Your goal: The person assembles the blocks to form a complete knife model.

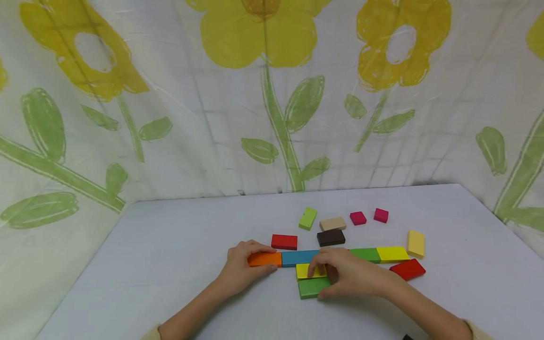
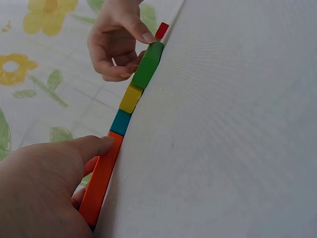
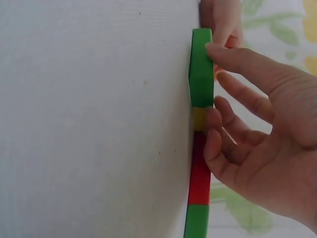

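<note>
At the left end of a row of blocks, my left hand holds an orange block between thumb and fingers. A blue block abuts it on the right. In front of the blue block lie a yellow block and, nearer me, a green block, side by side. My right hand is curled over these two; its thumb touches the green block's near right edge and a fingertip reaches down onto the yellow one. This hand hides part of the row; a red block there shows in the right wrist view.
Rightward the row continues with another green block and a yellow one. A slanted red block and a pale yellow block lie beyond. Behind the row are red, dark brown, beige, lime and small pink blocks.
</note>
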`<state>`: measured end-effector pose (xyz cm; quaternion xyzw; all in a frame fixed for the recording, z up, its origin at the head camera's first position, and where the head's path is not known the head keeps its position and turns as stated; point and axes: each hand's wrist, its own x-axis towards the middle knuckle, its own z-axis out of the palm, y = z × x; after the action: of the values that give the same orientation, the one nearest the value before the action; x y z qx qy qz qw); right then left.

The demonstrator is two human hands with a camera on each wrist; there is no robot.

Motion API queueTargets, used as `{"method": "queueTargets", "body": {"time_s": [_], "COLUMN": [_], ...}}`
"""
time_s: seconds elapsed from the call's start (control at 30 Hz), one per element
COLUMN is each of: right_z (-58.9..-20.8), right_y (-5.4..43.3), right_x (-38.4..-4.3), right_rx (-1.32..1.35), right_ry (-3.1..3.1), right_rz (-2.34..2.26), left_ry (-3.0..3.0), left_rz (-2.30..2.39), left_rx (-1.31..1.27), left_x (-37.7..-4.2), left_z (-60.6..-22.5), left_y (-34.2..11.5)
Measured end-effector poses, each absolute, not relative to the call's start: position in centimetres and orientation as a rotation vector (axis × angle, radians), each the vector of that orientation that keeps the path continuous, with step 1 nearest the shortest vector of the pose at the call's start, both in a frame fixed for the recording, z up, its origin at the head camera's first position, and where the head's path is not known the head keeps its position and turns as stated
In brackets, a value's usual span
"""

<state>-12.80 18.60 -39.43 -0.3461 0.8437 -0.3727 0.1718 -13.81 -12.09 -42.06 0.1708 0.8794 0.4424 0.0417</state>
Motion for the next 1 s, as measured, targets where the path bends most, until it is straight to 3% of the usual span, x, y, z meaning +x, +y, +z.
{"method": "queueTargets", "body": {"time_s": [0.27,0.87,1.0], "right_z": [-42.5,-42.8,-40.5], "right_y": [19.3,19.1,18.9], "right_x": [-14.1,-14.2,-13.1], "right_rx": [-0.987,-0.88,-0.873], "right_ry": [2.368,2.365,2.336], "right_rz": [-1.095,-1.091,-1.133], "left_ry": [2.699,2.701,2.705], "left_rz": [1.351,1.355,1.351], "left_rx": [0.523,0.531,0.53], "left_x": [-13.8,-13.8,-13.7], "left_z": [-42.0,-42.1,-42.0], "left_y": [-12.1,-12.1,-12.1]}}
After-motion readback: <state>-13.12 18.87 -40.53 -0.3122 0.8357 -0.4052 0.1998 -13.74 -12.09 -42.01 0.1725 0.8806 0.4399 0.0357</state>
